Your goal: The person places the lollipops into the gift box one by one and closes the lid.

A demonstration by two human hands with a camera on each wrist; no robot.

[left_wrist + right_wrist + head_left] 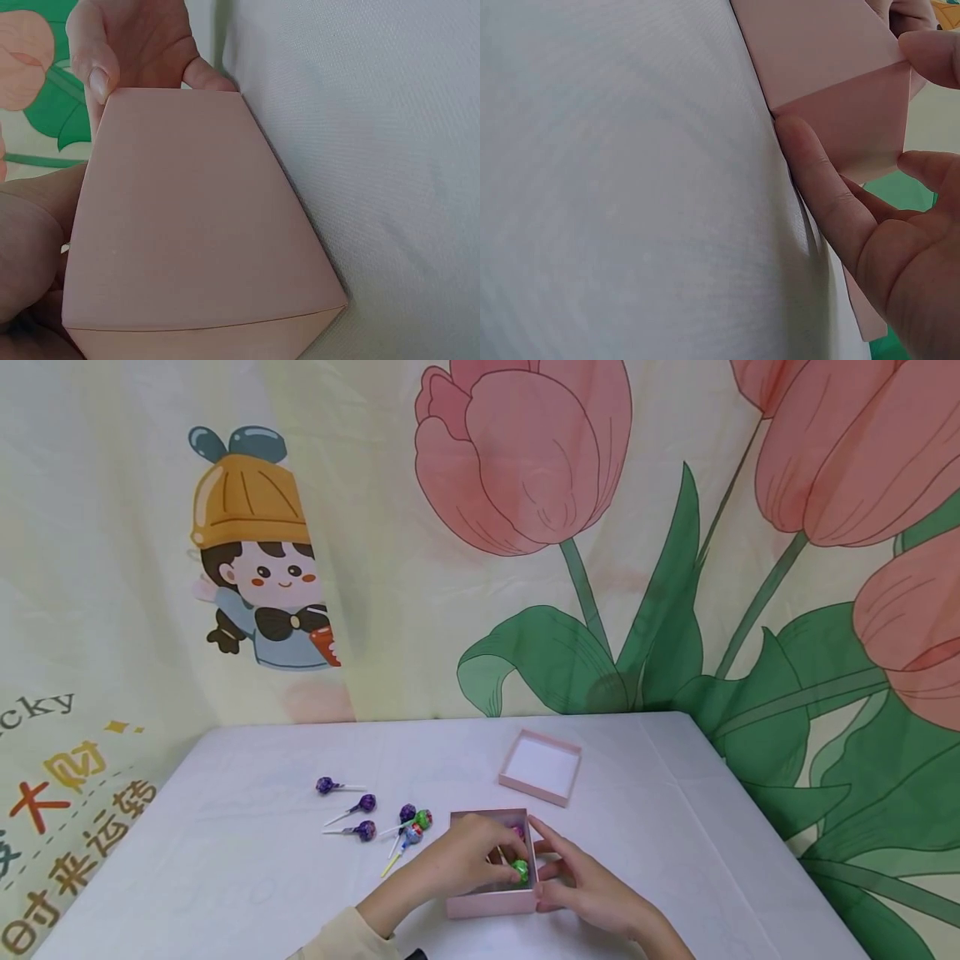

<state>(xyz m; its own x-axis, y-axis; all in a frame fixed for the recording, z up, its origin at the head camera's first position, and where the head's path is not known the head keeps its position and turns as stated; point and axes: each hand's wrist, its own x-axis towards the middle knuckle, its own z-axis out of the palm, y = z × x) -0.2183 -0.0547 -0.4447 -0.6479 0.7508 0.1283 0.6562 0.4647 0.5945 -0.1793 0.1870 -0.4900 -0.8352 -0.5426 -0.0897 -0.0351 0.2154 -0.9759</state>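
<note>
A pink open box [491, 905] sits near the table's front. The left hand [480, 853] reaches into it over the left side, fingers bent around a green lollipop [520, 870] that it pinches. Part of a pink lollipop [517, 832] shows inside, behind those fingers; the rest of the interior is covered. Along the box's right side, the right hand [581, 881] touches the wall with spread, mostly extended fingers. Its fingertips [799, 131] rest at the box's corners in the right wrist view. In the left wrist view, the box wall [195, 217] hides the lollipops.
A pink lid [540, 766] with a white inside lies behind the box. Left of the box lie several lollipops: purple ones [365, 831] further left, and a cluster with a green one [423, 819] and a blue one [413, 834]. A printed cloth [390, 635] hangs behind the white-covered table [247, 860].
</note>
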